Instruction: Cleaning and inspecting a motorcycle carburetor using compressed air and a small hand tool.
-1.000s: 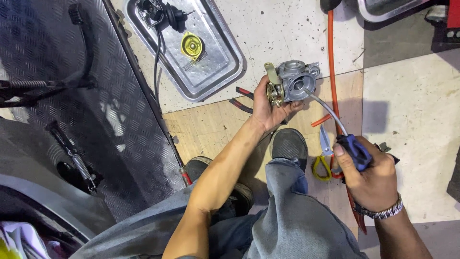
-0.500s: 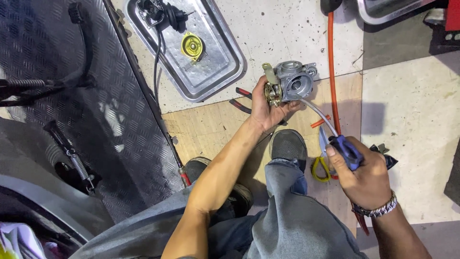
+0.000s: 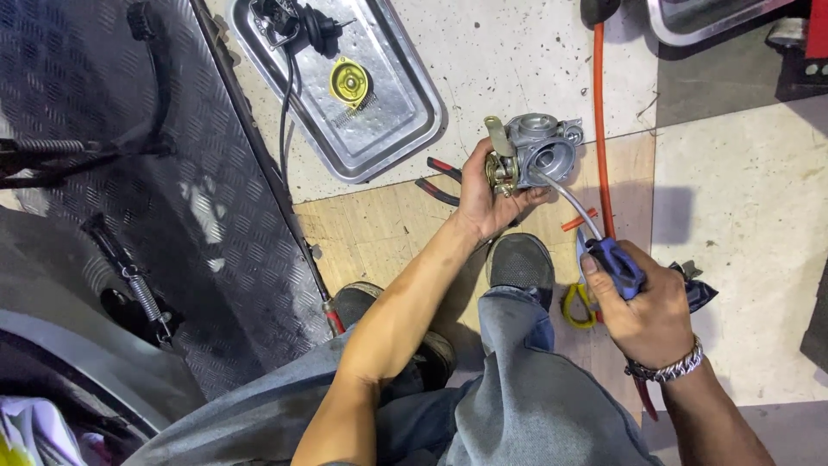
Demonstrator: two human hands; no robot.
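The left hand (image 3: 483, 194) gripped a grey cast-metal carburettor (image 3: 533, 154) above the floor; the right hand (image 3: 642, 302) clutched a blue-handled blow nozzle (image 3: 614, 266) (tip inside its bore), so cleaning looked unfinished.

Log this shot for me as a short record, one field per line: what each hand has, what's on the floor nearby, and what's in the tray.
left hand: grips a grey metal carburetor, held up over the floor
right hand: closed on a blue-handled air blow gun, its curved metal nozzle reaching the carburetor's open bore
floor nearby: red-handled pliers, orange hose
metal tray: yellow round cap, black cable part
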